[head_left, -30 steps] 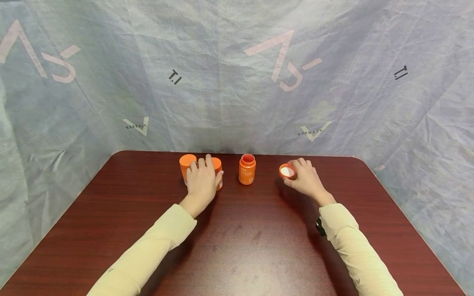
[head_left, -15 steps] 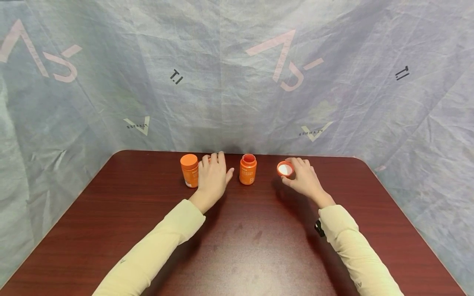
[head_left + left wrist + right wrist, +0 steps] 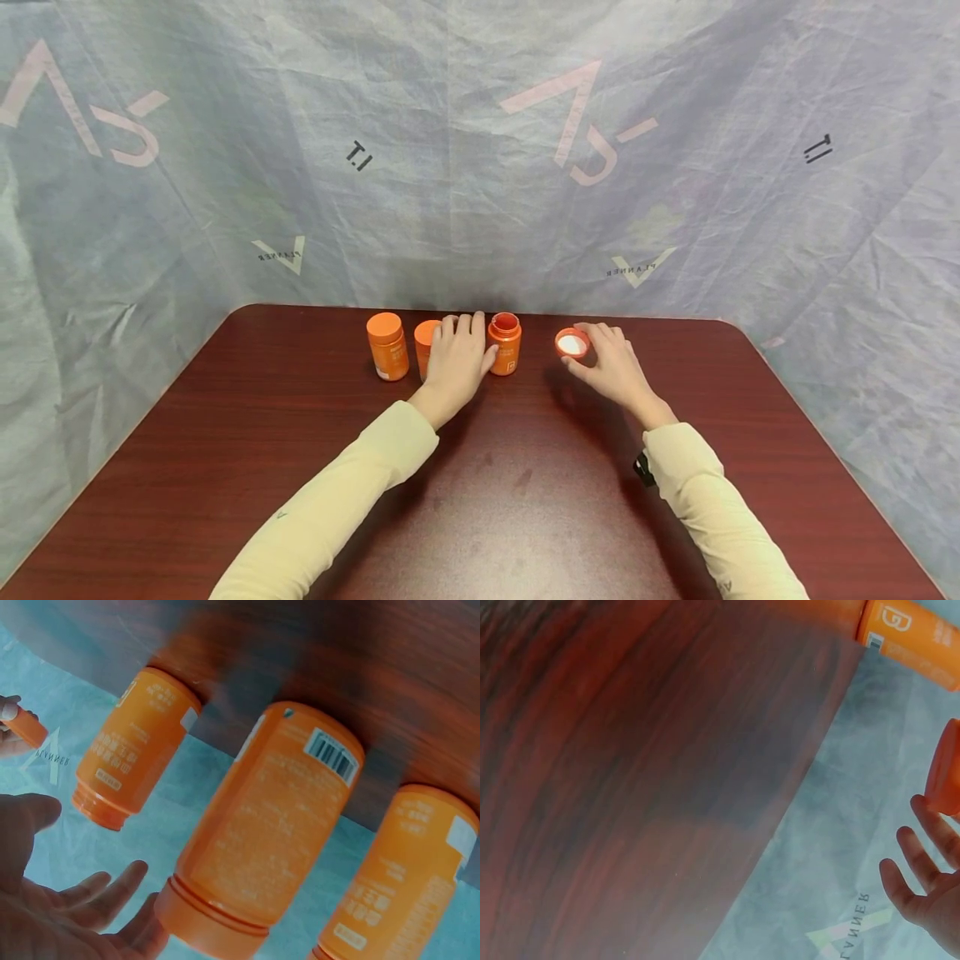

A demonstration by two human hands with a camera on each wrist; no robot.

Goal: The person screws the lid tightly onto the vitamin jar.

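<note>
My left hand, fingers extended and apart, is between the uncapped orange bottle and the middle capped bottle. In the left wrist view the left hand holds nothing; its fingertips overlap the edge of the middle bottle's cap, and whether they touch I cannot tell. The uncapped bottle stands upright with its threaded neck bare. My right hand pinches an orange screw cap, pale inside facing me, off to the right of that bottle. Most of the cap is cut off in the right wrist view.
Another capped orange bottle stands upright at the left end of the row. All the bottles are near the back edge of the dark red wooden table. Behind it hangs a grey printed cloth.
My left hand has moved right, from the capped bottles toward the uncapped one, uncovering the left capped bottle and part of the middle one. The right hand, with the cap, has shifted slightly left.
</note>
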